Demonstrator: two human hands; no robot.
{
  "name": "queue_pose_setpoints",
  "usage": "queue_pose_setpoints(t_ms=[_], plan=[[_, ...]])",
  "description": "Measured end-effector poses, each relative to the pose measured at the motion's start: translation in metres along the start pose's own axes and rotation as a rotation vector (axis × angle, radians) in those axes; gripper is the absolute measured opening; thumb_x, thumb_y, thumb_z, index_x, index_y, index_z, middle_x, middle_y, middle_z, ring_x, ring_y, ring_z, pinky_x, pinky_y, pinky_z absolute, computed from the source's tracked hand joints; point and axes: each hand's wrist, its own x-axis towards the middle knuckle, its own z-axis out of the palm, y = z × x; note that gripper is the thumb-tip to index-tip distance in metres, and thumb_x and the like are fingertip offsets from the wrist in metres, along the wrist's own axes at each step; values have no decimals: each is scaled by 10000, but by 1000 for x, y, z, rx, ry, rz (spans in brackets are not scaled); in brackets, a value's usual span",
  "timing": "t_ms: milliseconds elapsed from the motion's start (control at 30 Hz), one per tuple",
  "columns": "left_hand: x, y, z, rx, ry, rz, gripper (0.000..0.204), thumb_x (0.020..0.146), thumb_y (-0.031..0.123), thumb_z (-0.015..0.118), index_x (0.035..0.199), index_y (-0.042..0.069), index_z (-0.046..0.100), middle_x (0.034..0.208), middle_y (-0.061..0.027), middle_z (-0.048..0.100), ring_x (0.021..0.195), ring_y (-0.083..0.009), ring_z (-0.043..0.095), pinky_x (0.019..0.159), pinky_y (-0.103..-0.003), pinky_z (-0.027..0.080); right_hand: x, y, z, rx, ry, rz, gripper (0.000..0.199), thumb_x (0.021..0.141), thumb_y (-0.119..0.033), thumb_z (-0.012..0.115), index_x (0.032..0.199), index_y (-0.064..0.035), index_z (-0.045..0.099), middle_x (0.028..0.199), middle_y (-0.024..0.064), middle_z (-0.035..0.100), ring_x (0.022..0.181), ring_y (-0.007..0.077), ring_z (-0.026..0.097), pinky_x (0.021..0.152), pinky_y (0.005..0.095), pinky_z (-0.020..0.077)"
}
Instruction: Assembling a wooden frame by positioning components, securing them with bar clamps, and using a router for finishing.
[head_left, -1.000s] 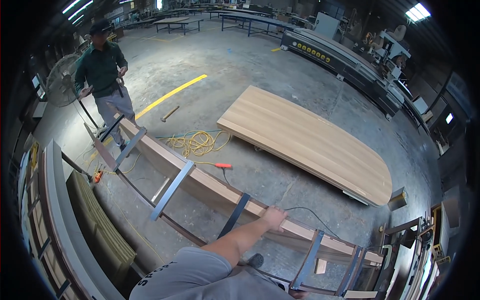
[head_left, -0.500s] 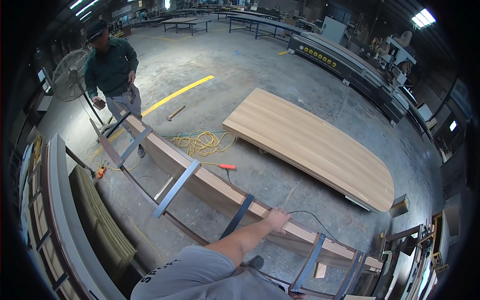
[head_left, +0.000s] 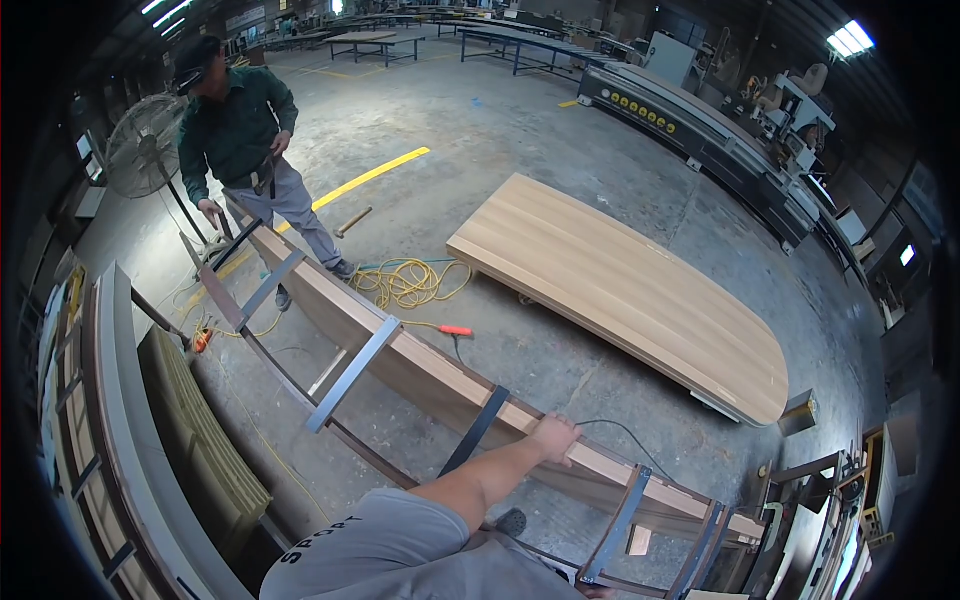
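Observation:
My left hand (head_left: pixel 556 440) grips the top edge of a long curved wooden frame (head_left: pixel 440 366), its fingers wrapped over the far side. Flat bars cross the frame: a pale grey-blue bar (head_left: pixel 352 374), a dark bar (head_left: pixel 475 430) just left of my hand, and a blue-grey bar (head_left: pixel 615 528) to the right. Only a sliver of my right hand (head_left: pixel 600 592) shows at the lower edge, by the foot of that right-hand bar; its fingers are hidden. At the far left end stands a co-worker (head_left: pixel 235 130), one hand near the frame's end.
A large wooden panel (head_left: pixel 620 290) with one rounded end lies low beyond the frame. Coiled yellow cable (head_left: pixel 410 283) and a hammer (head_left: pixel 354 222) are on the floor. A standing fan (head_left: pixel 145 150) is behind the co-worker. Stacked panels (head_left: pixel 195 440) lean at left; a long machine (head_left: pixel 680 125) stands far right.
The co-worker has shifted slightly right, turned their head and brought one hand closer to the frame's end. My left hand stays in place on the frame.

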Motion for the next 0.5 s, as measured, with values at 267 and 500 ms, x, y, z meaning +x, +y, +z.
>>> queue_pose_setpoints(t_ms=[267, 500], plan=[[-4, -9, 6, -8, 30, -18, 685, 662, 564, 746, 1099, 78, 541, 1058, -124, 614, 1039, -282, 584, 873, -394, 421, 29, 25, 27, -340, 313, 148, 334, 971, -211, 539, 1219, 9, 497, 689, 142, 593, 437, 194, 514, 340, 269, 437], [-9, -2, 14, -34, 55, -6, 697, 658, 558, 750, 1123, 82, 542, 1078, -113, 605, 1071, -273, 563, 925, -376, 394, 26, 20, 70, -1093, 1098, 295, 296, 967, -212, 545, 1156, 15, 541, 674, 112, 595, 437, 175, 504, 350, 259, 429]])
